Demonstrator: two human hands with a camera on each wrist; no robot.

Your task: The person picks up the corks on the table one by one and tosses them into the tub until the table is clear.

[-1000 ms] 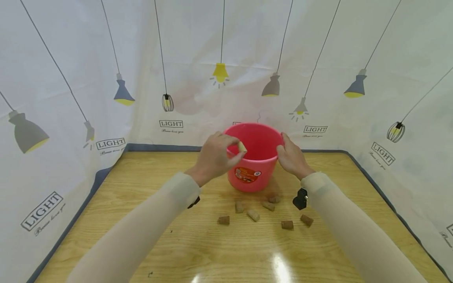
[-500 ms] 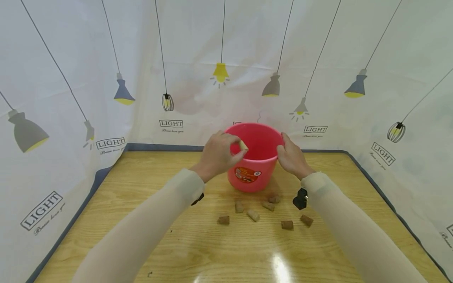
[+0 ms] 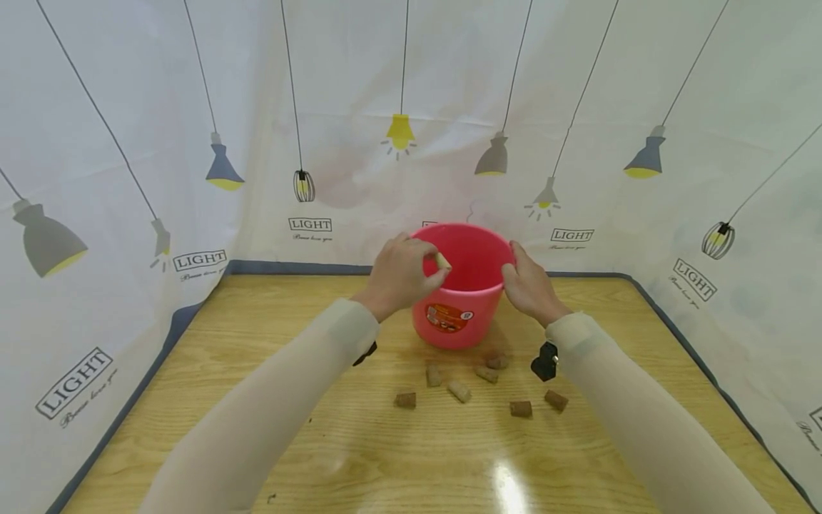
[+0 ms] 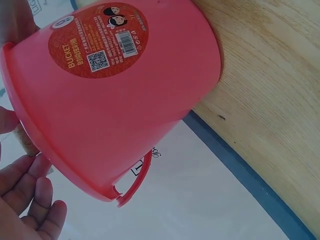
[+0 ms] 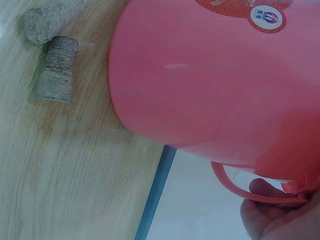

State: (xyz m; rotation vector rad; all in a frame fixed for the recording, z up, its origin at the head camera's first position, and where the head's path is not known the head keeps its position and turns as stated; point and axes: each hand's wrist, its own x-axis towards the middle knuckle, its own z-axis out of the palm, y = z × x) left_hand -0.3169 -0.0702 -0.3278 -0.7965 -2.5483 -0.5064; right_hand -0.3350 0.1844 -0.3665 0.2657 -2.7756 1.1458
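Note:
A pink bucket with a red label stands upright on the wooden table. Between thumb and fingers, my left hand pinches a cork at the bucket's left rim; the left wrist view shows this cork right by the rim. On the opposite side, my right hand holds the rim, its fingers around the pink handle in the right wrist view. Several corks lie scattered on the table in front of the bucket. The bucket's floor is hidden from the head view.
The wooden table has a dark blue border along its back and sides. White sheets printed with hanging lamps rise around it on three sides. Two corks lie close together near the bucket's base.
My left hand, still pinching the cork, has shifted slightly rightward over the bucket's left rim. The right hand, the bucket and the corks on the table have stayed in place.

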